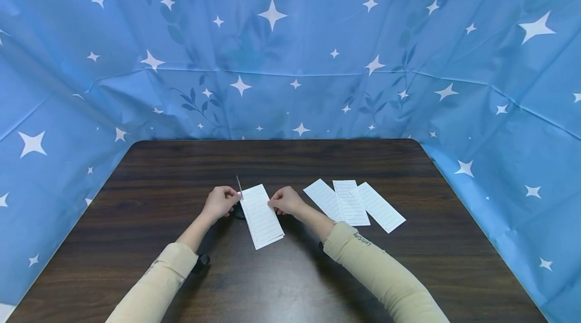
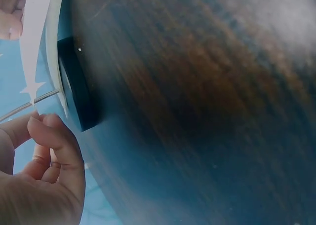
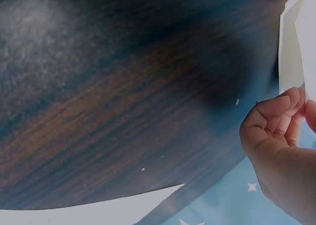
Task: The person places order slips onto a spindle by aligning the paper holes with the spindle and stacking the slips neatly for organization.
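Several lined white paper slips [image 1: 262,219] lie stacked and slightly offset in front of me, at mid-table. A thin metal spike [image 1: 239,186] rises at the stack's upper left corner, and its black base [image 2: 76,87] shows under the paper in the left wrist view. My left hand [image 1: 220,203] pinches the upper left corner of the top slip, close beside the spike. On the slip's right edge, my right hand [image 1: 288,202] pinches the paper between thumb and fingers. In the left wrist view the top slip [image 2: 35,37] stands apart from those beneath. Whether the spike pierces it, I cannot tell.
To the right, three lined slips lie fanned on the dark wooden table [image 1: 204,161]: a left slip [image 1: 323,197], a middle slip [image 1: 351,202] and a right slip [image 1: 379,207]. A blue star-patterned curtain [image 1: 290,50] hangs behind and around the table.
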`<state>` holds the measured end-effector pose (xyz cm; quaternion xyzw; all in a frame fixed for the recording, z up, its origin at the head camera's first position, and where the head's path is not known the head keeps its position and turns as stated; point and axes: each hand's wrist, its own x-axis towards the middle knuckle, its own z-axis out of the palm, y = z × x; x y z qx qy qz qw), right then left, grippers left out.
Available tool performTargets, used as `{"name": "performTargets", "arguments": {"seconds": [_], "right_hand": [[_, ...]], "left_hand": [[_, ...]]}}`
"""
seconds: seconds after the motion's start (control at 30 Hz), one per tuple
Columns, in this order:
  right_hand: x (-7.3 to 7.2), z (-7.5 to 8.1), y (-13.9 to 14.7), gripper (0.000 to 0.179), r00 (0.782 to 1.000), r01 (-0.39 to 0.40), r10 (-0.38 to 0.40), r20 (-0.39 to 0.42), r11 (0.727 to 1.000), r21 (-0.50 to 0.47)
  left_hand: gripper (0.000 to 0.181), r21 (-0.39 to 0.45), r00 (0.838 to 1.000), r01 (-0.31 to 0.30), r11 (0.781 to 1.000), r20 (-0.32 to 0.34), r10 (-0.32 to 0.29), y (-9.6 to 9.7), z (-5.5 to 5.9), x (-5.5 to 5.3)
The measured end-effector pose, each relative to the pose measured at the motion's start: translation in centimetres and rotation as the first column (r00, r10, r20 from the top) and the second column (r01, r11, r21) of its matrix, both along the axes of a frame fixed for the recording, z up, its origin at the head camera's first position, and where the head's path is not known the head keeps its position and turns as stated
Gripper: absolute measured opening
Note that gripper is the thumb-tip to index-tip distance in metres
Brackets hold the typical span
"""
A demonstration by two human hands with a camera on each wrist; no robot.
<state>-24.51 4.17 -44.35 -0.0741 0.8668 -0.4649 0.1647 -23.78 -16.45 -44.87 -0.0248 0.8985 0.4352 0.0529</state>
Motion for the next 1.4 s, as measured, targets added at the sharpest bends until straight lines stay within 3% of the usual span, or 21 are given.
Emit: {"name": "performTargets", "arguments": {"seconds": [0.2, 0.73, 1.0, 1.4], "right_hand": [[0.2, -0.2, -0.2, 0.015, 1.000, -0.008, 0.009, -0.023, 0.999, 0.045], [0.6, -0.5, -0.3, 0.018, 0.997, 0.007, 0.002, -0.081, 0.994, 0.108], [0.5, -1.0, -0.7, 0.023, 0.988, 0.011, 0.021, -0.152, 0.978, 0.209], [0.5, -0.8, -0.9, 0.027, 0.986, 0.008, 0.036, -0.165, 0.966, 0.259]], "left_hand": [[0.018, -0.056, 1.000, 0.020, 0.998, -0.004, -0.020, 0.1, -0.2, 0.3], [0.013, -0.111, 0.999, 0.042, 0.993, -0.020, -0.045, 0.7, -0.9, 0.1], [0.011, -0.114, 0.998, 0.044, 0.992, -0.030, -0.048, 1.0, -0.6, 0.4], [0.010, -0.103, 0.999, 0.030, 0.994, -0.032, -0.033, 1.1, -1.2, 0.1]]}}
